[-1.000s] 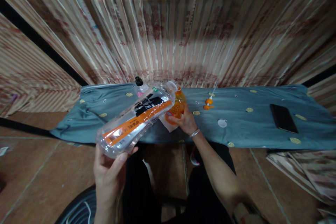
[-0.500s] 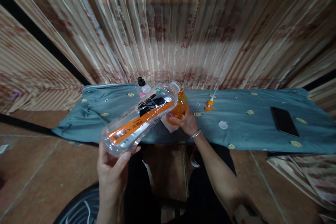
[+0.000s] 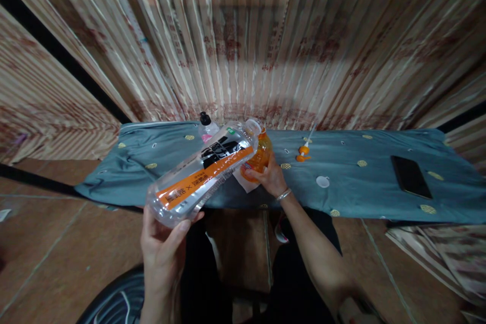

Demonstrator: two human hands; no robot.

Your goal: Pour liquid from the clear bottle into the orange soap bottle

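Hanging behind teal cloth (image 3: 368,190), striped curtain (image 3: 246,61).

I see a dim feed; shadow bands the far curtain (image 3: 250,25), glints streak the clear bottle (image 3: 203,174), edges blur.

Large bottle (image 3: 201,177): clear, with silver-grey, a long orange band, black lettering and a small green patch
Small bottle (image 3: 261,157): see-through orange, some red low down
Pump (image 3: 302,151): orange, with white and a pale tube
Back bottle (image 3: 208,129): black top, clear body, pink patch
Cloth (image 3: 372,187): blue-green, scattered with yellow ovals and small pale marks
Phone (image 3: 411,177): black
Disc (image 3: 322,181): white
Bracelet (image 3: 283,194): silver
Curtain (image 3: 246,35): beige and brown stripes, dark red prints
Trousers (image 3: 201,273): black
Floor (image 3: 41,228): brown, pale lines
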